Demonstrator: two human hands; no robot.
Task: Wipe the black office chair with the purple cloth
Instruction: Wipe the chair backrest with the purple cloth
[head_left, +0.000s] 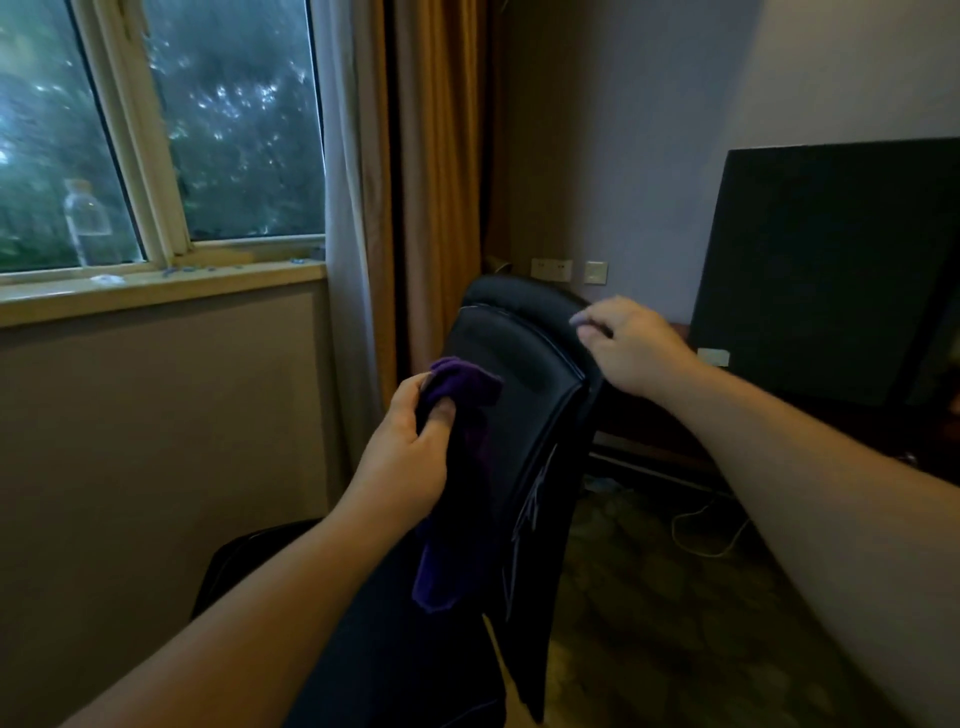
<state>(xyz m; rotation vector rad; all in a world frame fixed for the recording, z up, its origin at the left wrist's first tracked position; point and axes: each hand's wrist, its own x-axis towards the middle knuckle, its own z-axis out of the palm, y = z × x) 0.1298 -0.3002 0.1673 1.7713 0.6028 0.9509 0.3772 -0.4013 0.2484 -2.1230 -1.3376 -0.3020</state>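
The black office chair (511, 358) stands in front of me, its tall backrest tilted and its headrest at the top. My left hand (410, 452) is shut on the purple cloth (462, 387), bunched against the left side of the backrest, and a long end of the cloth hangs down below the hand. My right hand (626, 345) grips the upper right edge of the backrest near the headrest, fingers curled over the rim.
A dark television screen (831, 270) stands on a low dark cabinet at the right. Curtains (415, 182) hang behind the chair. A window with a clear bottle (88, 223) on its sill is at left. A cable lies on the patterned floor (701, 540).
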